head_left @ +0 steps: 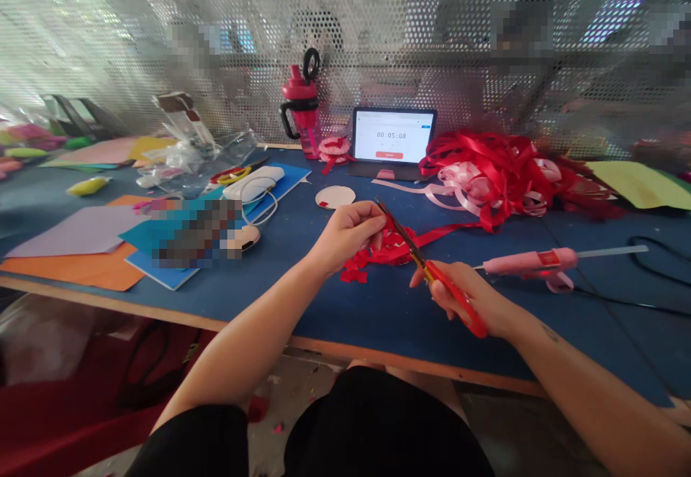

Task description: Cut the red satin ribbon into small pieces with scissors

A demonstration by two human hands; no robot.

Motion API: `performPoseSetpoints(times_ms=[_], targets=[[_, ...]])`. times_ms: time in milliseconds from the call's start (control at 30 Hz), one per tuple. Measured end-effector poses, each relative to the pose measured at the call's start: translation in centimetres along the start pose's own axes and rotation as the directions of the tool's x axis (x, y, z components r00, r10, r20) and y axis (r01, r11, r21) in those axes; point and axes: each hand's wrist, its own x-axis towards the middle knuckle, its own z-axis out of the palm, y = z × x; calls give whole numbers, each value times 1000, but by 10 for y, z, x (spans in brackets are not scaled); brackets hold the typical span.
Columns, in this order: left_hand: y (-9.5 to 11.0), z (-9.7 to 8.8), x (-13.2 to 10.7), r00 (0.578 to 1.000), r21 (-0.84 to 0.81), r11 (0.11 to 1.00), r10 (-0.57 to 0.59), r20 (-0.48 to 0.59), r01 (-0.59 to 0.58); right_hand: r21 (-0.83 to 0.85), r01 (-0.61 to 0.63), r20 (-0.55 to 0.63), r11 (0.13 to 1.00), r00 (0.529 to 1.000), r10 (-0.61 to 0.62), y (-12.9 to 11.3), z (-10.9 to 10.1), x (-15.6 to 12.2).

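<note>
My right hand (475,293) is wrapped round the red handles of a pair of scissors (413,247), whose dark blades point up and to the left. Close by the blade tips, the thumb and fingers of my left hand (350,232) pinch a red ribbon, mostly hidden by the fingers and blades. Beneath both hands lies a small heap of cut red ribbon pieces (355,274). A red ribbon strip (445,232) runs from there towards the large ribbon pile. Just beyond my left hand is a round white disc (337,195) with a red piece on its edge.
Red and pink ribbons (497,175) are piled behind, right of a tablet (394,135) showing a timer. A pink glue gun (532,262) with a black cord lies at right. A pink bottle (303,106) stands at the back; coloured sheets (75,231) and a power bank (253,182) lie left.
</note>
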Motion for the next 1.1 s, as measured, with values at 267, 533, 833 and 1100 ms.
performPoseSetpoints(times_ms=[267, 533, 833, 1100], targets=[[1, 0, 0, 1000, 5, 1000, 10, 5, -10, 214, -138, 20, 967, 990, 137, 9, 6, 1], [-4, -4, 3, 998, -138, 989, 57, -22, -59, 78, -25, -82, 997, 996, 31, 7, 4, -1], [-8, -3, 7, 983, -99, 987, 110, -145, -125, -83, -13, -93, 996, 996, 5, 9, 2, 1], [-8, -3, 5, 984, -99, 991, 79, -157, -95, -136, -44, -64, 990, 997, 36, 5, 1, -1]])
